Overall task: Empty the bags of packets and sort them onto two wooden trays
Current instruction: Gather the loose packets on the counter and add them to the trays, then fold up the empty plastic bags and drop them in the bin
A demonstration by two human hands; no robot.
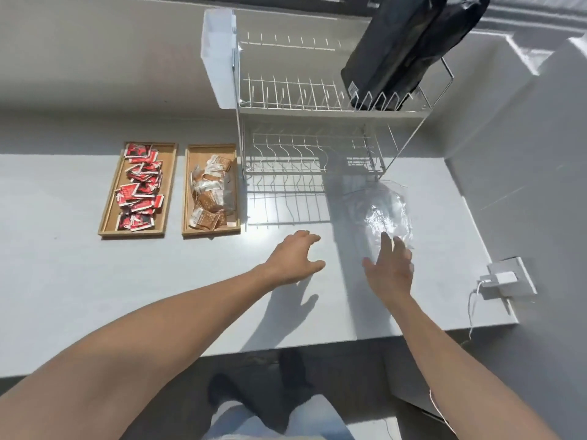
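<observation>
Two wooden trays lie side by side at the left of the white counter. The left tray [108, 201] holds several red packets [139, 188]. The right tray [187, 192] holds several brown and white packets [209, 192]. Clear plastic bags [384, 208] lie crumpled and look empty on the counter in front of the dish rack. My right hand [389, 268] hovers open at the near edge of these bags, fingertips just touching or over them. My left hand [297, 257] is open above the bare counter, to the left of the bags, holding nothing.
A two-tier wire dish rack [305, 106] stands at the back, with a black bag [403, 49] upright on its top tier and a white box [219, 55] on its left end. A white charger and socket [505, 279] sit at the counter's right edge.
</observation>
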